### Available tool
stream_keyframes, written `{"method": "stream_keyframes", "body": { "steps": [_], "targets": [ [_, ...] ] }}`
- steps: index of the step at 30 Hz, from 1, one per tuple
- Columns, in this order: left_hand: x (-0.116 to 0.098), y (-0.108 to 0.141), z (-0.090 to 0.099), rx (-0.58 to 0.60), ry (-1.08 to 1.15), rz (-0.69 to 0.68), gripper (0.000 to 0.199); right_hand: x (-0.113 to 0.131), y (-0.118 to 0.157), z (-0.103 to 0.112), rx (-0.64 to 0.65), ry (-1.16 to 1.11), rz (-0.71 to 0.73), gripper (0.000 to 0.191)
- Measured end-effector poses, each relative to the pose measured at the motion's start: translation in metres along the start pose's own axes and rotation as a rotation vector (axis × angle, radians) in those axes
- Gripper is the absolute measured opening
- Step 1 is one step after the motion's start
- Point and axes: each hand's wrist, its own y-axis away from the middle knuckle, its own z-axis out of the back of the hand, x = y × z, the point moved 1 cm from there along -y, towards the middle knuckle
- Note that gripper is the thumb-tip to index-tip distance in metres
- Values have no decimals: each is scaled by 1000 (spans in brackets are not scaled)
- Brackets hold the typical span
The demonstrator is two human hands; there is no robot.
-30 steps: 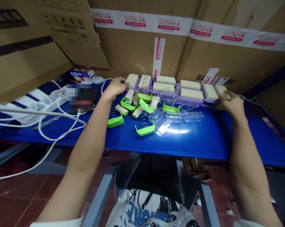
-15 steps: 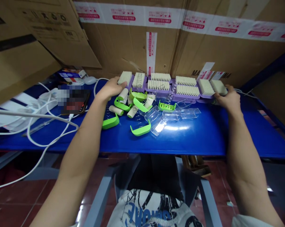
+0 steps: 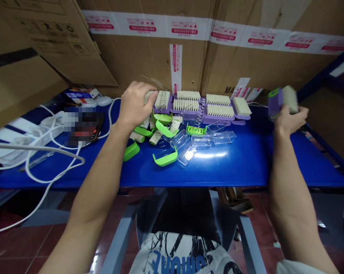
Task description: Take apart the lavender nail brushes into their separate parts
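My right hand (image 3: pixel 291 121) is closed around a purple brush (image 3: pixel 275 104) with a cream bristle block, held up and tilted at the right; a green patch shows on its side. My left hand (image 3: pixel 138 103) is curled over the leftmost brush (image 3: pixel 148 98) of a row, and mostly hides it. Beside that hand stand more purple brushes (image 3: pixel 186 105), bristles up. In front lie bright green curved pieces (image 3: pixel 165 156), cream rolls with green ends (image 3: pixel 155 137) and clear plastic trays (image 3: pixel 202 140). Thin wire springs (image 3: pixel 201 112) are among them.
Tall cardboard (image 3: pixel 149 57) closes off the back of the blue tabletop (image 3: pixel 217 171). On the left are white cables (image 3: pixel 53 180), a power strip (image 3: pixel 53 123), a phone (image 3: pixel 96 131) and a small box (image 3: pixel 83 97). A blue metal frame (image 3: pixel 317 85) rises at the right.
My right hand has lifted the rightmost brush out of the row, moving it right and tilting it. My left hand has come up and further over the leftmost brush. The view has shifted slightly.
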Motion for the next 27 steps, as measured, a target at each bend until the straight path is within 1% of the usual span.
{"method": "stream_keyframes", "body": {
  "steps": [1, 3, 4, 5, 6, 7, 8, 9, 10, 11, 12, 13, 15, 17, 18, 20, 22, 24, 25, 26, 27],
  "targets": [
    [-3, 0, 3, -40, 1, -29, 44, 4, -4, 3, -95, -54, -24, 43],
    [-15, 1, 8, -108, 8, -103, 42, 19, -5, 8, -279, -288, -41, 36],
    [-25, 1, 10, -134, 14, -142, 45, 31, 0, 10, -324, -480, 25, 32],
    [-36, 3, 11, -150, 23, -175, 52, 46, 9, 11, -312, -672, 134, 29],
    [-49, 4, 12, -160, 34, -204, 62, 61, 22, 14, -249, -822, 245, 28],
    [-62, 7, 13, -161, 36, -248, 72, 77, 38, 16, -134, -944, 337, 32],
    [-75, 9, 13, -160, 30, -306, 81, 92, 57, 20, 6, -1039, 395, 38],
    [-87, 12, 12, -163, 26, -378, 88, 106, 76, 25, 145, -1116, 414, 44],
    [-97, 15, 12, -176, 29, -457, 92, 117, 95, 31, 310, -1163, 431, 49],
    [-106, 17, 11, -201, 40, -529, 91, 127, 112, 37, 434, -1187, 453, 52],
    [-112, 20, 11, -234, 61, -586, 86, 134, 126, 43, 542, -1186, 488, 54],
    [-116, 22, 10, -267, 90, -629, 77, 139, 138, 49, 635, -1165, 521, 57],
    [-117, 24, 5, -273, 147, -655, 56, 145, 150, 56, 733, -1126, 561, 61],
    [-111, 24, -1, -192, 158, -610, 42, 147, 151, 58, 750, -1141, 579, 65],
    [-107, 24, -5, -145, 153, -565, 40, 147, 150, 58, 742, -1167, 597, 69],
    [-98, 22, -9, -79, 137, -451, 46, 148, 149, 56, 710, -1177, 665, 80],
    [-92, 20, -10, -29, 125, -365, 53, 148, 148, 55, 701, -1083, 720, 89],
    [-88, 19, -5, 30, 95, -337, 55, 147, 146, 54, 718, -955, 721, 90],
    [-86, 18, 0, 51, 70, -330, 55, 144, 142, 54, 717, -929, 700, 88],
    [-83, 18, 5, 44, 45, -324, 56, 140, 136, 54, 693, -941, 673, 85],
    [-79, 18, 11, -6, 25, -320, 57, 135, 127, 54, 633, -987, 640, 82]
  ]
}}
